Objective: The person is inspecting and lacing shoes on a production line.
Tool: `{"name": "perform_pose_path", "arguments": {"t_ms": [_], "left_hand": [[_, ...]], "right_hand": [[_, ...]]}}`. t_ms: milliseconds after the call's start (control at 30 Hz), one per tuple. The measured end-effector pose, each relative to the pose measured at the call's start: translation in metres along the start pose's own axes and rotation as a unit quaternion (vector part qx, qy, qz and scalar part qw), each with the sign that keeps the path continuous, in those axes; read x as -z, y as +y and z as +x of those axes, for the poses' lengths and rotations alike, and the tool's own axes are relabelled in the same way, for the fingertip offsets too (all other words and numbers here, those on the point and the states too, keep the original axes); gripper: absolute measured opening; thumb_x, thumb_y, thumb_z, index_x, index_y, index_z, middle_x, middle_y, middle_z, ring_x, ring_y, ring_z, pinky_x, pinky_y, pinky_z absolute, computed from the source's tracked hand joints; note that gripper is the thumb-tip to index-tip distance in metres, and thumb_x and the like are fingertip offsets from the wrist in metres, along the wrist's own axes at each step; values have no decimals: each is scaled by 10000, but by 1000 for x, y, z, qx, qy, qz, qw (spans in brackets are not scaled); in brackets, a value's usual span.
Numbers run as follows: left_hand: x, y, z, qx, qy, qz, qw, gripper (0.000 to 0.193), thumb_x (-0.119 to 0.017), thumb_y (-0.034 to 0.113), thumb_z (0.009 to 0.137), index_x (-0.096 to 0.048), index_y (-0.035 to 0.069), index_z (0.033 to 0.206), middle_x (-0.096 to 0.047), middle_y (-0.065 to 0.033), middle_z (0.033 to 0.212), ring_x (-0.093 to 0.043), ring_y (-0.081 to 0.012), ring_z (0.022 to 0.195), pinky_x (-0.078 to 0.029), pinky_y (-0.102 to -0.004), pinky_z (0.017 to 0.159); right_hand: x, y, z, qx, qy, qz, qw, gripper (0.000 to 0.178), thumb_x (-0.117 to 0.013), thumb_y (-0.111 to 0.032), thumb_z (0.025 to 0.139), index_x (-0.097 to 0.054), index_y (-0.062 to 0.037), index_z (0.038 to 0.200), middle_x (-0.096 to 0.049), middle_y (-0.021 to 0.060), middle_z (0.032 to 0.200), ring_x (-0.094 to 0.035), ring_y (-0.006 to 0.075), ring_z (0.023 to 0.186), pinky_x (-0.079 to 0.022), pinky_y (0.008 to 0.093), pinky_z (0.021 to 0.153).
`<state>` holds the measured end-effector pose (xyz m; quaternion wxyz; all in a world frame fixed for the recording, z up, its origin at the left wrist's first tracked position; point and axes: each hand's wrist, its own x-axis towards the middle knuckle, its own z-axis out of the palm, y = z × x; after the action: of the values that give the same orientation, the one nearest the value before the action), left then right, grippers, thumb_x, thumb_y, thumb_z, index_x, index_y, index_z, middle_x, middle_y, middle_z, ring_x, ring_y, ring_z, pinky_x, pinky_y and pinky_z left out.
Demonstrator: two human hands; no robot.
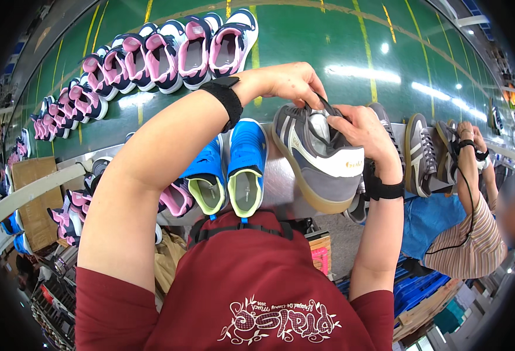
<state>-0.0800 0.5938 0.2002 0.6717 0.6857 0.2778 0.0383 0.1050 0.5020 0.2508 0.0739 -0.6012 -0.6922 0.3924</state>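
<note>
Left hand (pixel 295 85) and right hand (pixel 366 131) meet at the mouth of a grey shoe (pixel 322 158), right of the frame's centre. Thumb and fingers of each are drawn together on a dark, thin strip at the opening; whether it is lace, lining or tongue edge I cannot tell. The grey shoe tilts, toe to the upper left; its matt, suede-like grey panels meet smooth white ones, with gold print near the heel and a rounded tan sole along the lower left side. Pale material shows inside.

Just left of it, two blue shoes (pixel 247 146) lie side by side, heels toward the lower edge, their yellow-green lining looking soft and their pull tabs blue. More grey shoes (pixel 421 152) line up at the right, laced and tan-soled. At the upper left, pink-lined shoes (pixel 187 52) in navy and white curve away in a row.

Glossy green fills the surface (pixel 316 41), crossed by yellow lines and bright lamp reflections; a dull metal strip (pixel 284 184) edges its near side. Fuzzy black bands (pixel 384 189) circle both wrists, and a maroon shirt (pixel 257 263) with white print fills the lower centre. At the right, a co-worker in a striped top (pixel 474 240) reaches toward the shoes. Brown cardboard (pixel 35 205) stands at the left, blue crates (pixel 415 292) at the lower right.
</note>
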Motion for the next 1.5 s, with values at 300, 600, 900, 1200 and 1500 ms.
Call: {"name": "perform_pose_path", "arguments": {"t_ms": [300, 600, 900, 1200, 1500], "left_hand": [[1, -1, -7, -2, -3, 21, 1000, 286, -684, 189, 766, -688, 32, 1004, -666, -41, 821, -600, -123, 721, -498, -257, 643], [-15, 1, -20, -34, 15, 120, 992, 283, -666, 172, 748, -680, 0, 972, -679, -60, 775, -614, -120, 684, -491, -266, 649], [-1, -4, -26, 17, 5, 33, 999, 283, -688, 184, 765, -684, 27, 1000, -657, -47, 814, -605, -125, 724, -492, -264, 628], [14, -15, -21, 41, -6, 0, 999, 296, -701, 207, 755, -692, 37, 997, -654, -36, 834, -578, -121, 735, -478, -259, 632], [22, -12, -19, 42, -21, -34, 998, 293, -696, 190, 755, -693, 31, 1001, -659, -34, 843, -574, -112, 742, -470, -247, 640]], "right_hand": [[-4, -5, 0, -3, -4, 19, 1000, 263, -563, -212, 828, -608, 46, 852, -475, 198, 551, -470, 294, 484, -379, 395, 509], [-25, -10, -23, 16, 59, -13, 998, 285, -568, -205, 822, -626, 24, 981, -550, 233, 648, -567, 378, 621, -419, 428, 574], [-26, -25, -10, 13, 40, -31, 999, 276, -558, -224, 806, -621, 32, 888, -552, 250, 655, -582, 410, 684, -437, 449, 613], [-18, -31, 3, -7, 6, -11, 1000, 278, -560, -232, 803, -632, 24, 882, -523, 226, 616, -541, 350, 571, -414, 409, 560], [-13, -23, 13, -32, -12, 42, 999, 287, -571, -221, 829, -628, 34, 948, -374, 66, 546, -382, 101, 522, -341, 309, 476]]}}
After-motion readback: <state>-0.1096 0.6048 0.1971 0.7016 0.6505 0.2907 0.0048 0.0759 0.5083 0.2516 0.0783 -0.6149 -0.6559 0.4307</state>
